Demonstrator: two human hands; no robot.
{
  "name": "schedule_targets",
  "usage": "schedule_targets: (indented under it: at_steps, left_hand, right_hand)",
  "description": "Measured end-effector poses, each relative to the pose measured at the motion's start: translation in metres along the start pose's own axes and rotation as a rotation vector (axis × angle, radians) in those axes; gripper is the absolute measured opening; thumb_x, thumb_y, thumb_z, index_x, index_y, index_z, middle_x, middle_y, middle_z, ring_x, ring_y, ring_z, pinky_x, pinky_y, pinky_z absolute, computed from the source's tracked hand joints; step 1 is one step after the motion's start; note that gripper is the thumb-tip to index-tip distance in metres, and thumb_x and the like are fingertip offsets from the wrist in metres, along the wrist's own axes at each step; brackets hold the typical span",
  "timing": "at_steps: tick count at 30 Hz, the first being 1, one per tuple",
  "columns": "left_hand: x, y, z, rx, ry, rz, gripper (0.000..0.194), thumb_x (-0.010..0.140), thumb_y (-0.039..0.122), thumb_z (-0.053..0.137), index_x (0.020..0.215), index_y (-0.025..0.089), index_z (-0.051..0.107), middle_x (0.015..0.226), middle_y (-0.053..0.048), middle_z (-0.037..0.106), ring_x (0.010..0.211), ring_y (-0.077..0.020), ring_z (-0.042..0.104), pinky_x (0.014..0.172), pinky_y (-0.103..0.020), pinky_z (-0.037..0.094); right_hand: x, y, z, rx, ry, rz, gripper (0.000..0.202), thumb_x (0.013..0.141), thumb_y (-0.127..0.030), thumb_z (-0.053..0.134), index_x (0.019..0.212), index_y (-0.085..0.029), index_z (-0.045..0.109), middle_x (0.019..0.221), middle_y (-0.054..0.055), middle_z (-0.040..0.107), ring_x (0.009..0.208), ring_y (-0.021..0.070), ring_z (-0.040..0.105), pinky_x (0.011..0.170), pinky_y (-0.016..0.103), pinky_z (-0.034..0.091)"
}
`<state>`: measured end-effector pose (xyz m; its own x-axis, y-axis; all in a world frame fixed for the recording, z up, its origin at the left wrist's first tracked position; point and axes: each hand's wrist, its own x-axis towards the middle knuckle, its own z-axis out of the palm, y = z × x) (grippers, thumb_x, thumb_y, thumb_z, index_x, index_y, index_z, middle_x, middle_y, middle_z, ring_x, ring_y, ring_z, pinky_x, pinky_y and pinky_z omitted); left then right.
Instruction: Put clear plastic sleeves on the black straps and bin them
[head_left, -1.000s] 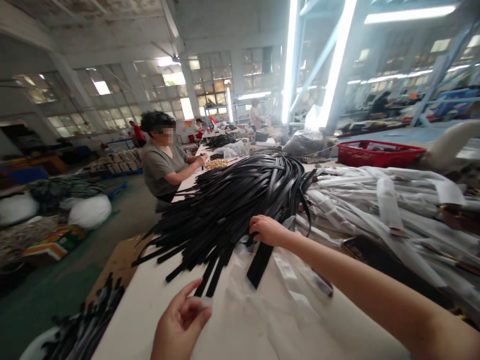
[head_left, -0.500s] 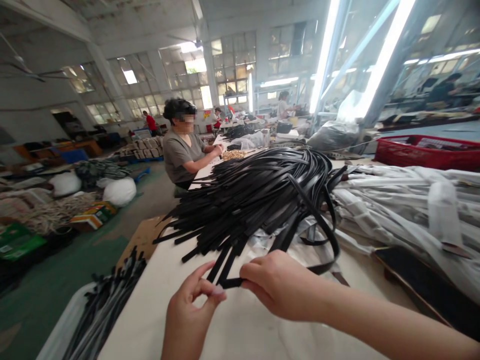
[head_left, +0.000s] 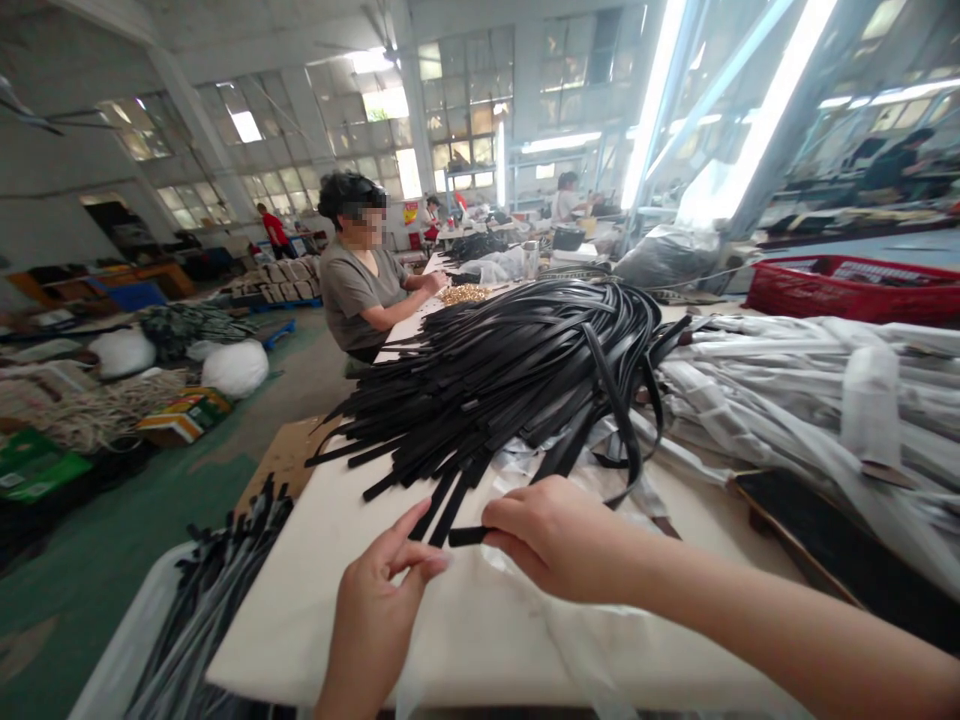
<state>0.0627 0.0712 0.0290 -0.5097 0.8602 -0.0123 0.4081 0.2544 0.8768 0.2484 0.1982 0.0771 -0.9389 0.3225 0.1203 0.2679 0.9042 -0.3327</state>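
My right hand [head_left: 555, 530] grips a black strap [head_left: 468, 536] near its end, a short length of which sticks out to the left of the fingers. The rest of that strap loops up behind the hand to a big pile of black straps [head_left: 495, 390] on the pale table [head_left: 300, 620]. Just left of the strap's end is my left hand [head_left: 386, 590], its thumb pressed against a bent finger and its index finger stretched forward. Whatever it pinches, if anything, is too small to make out. Several strap ends lie just beyond its fingertips.
White-wrapped bundles [head_left: 787, 390] and a dark board [head_left: 825, 545] lie to the right, with a red crate [head_left: 855, 288] behind. A bin of straps [head_left: 210, 590] stands below the left edge. A co-worker [head_left: 364, 270] sits beyond the pile near gold-coloured pieces [head_left: 463, 294].
The strap end has come apart from my left fingertips and shifted slightly up and right. My right hand keeps its grip, and the strap's loop has drawn in to the left. The view has tilted a little.
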Motion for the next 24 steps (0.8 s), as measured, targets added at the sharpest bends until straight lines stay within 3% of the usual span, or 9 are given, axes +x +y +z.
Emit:
schedule_targets:
  at_steps: [6, 13, 24]
  left_hand:
    - [0.0, -0.008, 0.001, -0.028, -0.027, 0.046, 0.068, 0.082, 0.045, 0.062, 0.138, 0.007, 0.052, 0.071, 0.002, 0.073, 0.071, -0.0178, 0.065, 0.077, -0.026, 0.049]
    - [0.003, -0.02, 0.0, -0.043, -0.038, 0.087, 0.064, 0.084, 0.042, 0.063, 0.14, 0.016, 0.05, 0.072, 0.005, 0.073, 0.073, -0.0163, 0.066, 0.084, -0.025, 0.049]
    - [-0.001, -0.005, 0.004, -0.163, -0.038, 0.027, 0.069, 0.079, 0.041, 0.067, 0.139, 0.011, 0.049, 0.066, 0.004, 0.07, 0.07, -0.0172, 0.065, 0.087, -0.03, 0.052]
  right_hand:
    - [0.002, 0.0, 0.002, 0.001, 0.003, -0.004, 0.019, 0.095, -0.025, 0.047, 0.083, -0.016, 0.059, 0.077, 0.005, 0.069, 0.062, 0.0139, 0.059, 0.054, 0.027, 0.025]
    - [0.006, -0.002, 0.001, 0.022, -0.038, -0.011, 0.018, 0.094, -0.023, 0.048, 0.085, -0.015, 0.061, 0.079, 0.006, 0.07, 0.064, 0.0149, 0.061, 0.054, 0.026, 0.027]
    - [0.005, 0.0, 0.002, 0.013, -0.033, -0.033, 0.018, 0.095, -0.023, 0.047, 0.089, -0.016, 0.062, 0.08, 0.006, 0.07, 0.066, 0.0154, 0.061, 0.055, 0.026, 0.028]
